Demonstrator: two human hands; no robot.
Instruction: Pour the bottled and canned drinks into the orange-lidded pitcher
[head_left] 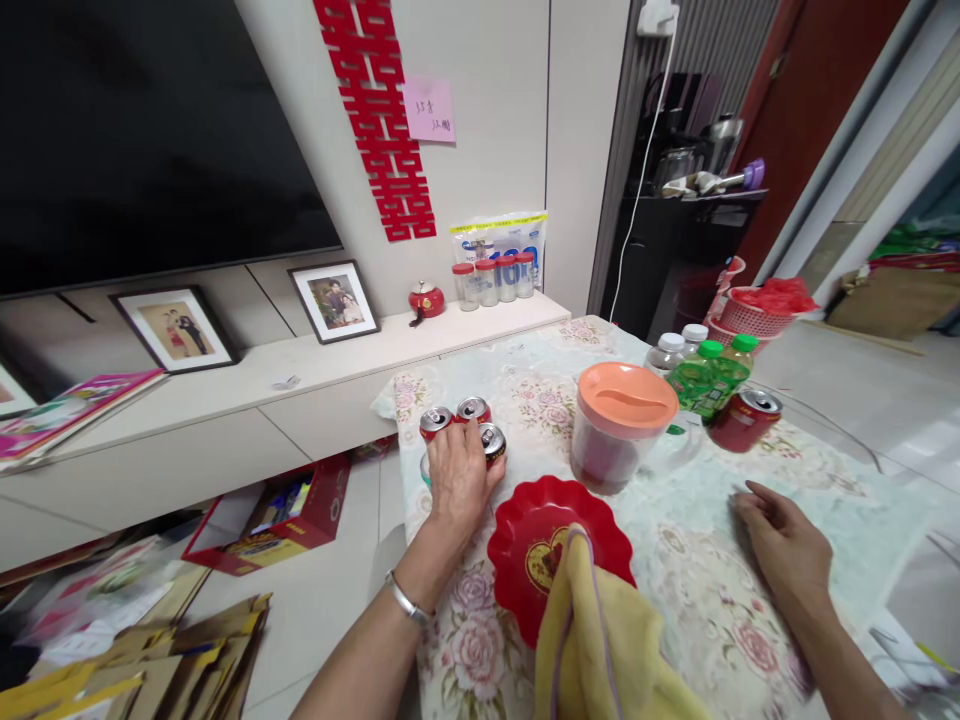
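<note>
At the table's left side, my left hand (459,475) reaches over a group of drink cans (474,409) and is closed about them, partly hiding them. A dark-topped drink can (492,441) lies against its fingers. Some teal edge shows just left of this hand; what it belongs to is hidden. My right hand (784,545) is over the right part of the tablecloth, loosely curled with fingers apart and nothing in it. Between the hands are a red scalloped plate (517,545), a yellow cloth (607,640) draped over its edge, and a clear pitcher with an orange lid (628,395).
Several bottles (709,375) with green and white caps stand at the right back, beside a larger red can (745,420). Behind the table runs a white cabinet (405,345) with photo frames and red-lidded jars (495,283). An open red box (277,515) sits on the floor.
</note>
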